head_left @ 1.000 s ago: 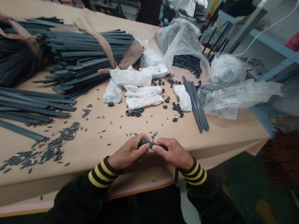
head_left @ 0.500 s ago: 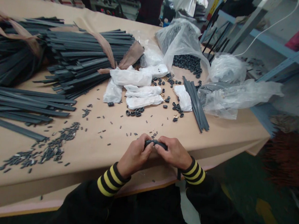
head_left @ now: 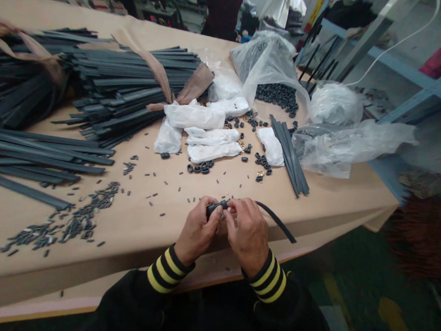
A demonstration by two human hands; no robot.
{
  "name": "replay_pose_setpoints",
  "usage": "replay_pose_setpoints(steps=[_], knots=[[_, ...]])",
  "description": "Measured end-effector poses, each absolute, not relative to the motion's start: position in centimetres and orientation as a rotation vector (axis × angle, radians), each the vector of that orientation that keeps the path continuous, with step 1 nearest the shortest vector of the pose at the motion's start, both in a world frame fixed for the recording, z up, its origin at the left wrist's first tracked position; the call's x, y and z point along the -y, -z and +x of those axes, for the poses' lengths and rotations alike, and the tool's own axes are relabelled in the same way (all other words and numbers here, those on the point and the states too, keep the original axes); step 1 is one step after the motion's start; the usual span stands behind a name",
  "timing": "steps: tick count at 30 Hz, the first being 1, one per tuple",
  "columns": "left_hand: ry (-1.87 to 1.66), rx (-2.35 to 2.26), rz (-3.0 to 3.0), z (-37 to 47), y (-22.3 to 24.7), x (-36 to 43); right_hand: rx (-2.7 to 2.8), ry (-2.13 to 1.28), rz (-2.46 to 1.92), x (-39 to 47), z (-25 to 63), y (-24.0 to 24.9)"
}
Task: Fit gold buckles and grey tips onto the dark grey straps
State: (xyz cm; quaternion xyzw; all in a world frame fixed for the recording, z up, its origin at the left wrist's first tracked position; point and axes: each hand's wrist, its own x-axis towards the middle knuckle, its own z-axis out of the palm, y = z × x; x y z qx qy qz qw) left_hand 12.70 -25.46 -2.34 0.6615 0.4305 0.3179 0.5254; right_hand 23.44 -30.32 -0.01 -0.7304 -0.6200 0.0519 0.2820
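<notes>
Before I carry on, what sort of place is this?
Probably a small workshop or factory: a thick tied bundle of dark strips and an open plastic bag of small dark rings lie on the work table, with metal shelving beyond.

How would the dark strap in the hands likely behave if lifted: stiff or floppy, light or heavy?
The dark strap is probably flexible yet springy: its free length arcs beyond the right hand rather than dangling straight down. It is likely light, looking narrow and thin.
</notes>
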Motion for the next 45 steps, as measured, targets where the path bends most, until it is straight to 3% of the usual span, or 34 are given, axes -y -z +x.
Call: replay_pose_setpoints(steps=[7, 10, 14, 20, 28, 45], knots=[[-0.807, -1.071, 1.511, 12.7, 2.2, 25.7, 1.388, -0.673, -1.842, 30.1, 23.2, -0.6], [-0.804, -1.003, 1.424, 12.6, 2.1, 25.6, 1.37, -0.746, -1.739, 30.2, 23.4, -0.3], [-0.734, -0.934, 1.432, 12.4, 2.2, 25.5, 1.563, -0.579, -1.843, 30.3, 23.8, -0.6], [-0.676, -0.761, 1.383, 11.9, 2.5, 25.2, 1.863, -0.068, -2.013, 30.1, 25.7, -2.8], [-0.625, -0.76, 1.54, 11.2, 2.6, 25.1, 2.157, -0.72, -1.866, 29.5, 26.9, -3.3], [-0.493, -0.774, 1.753, 10.6, 1.7, 24.4, 1.94, -1.088, -1.593, 29.2, 26.7, -0.6]])
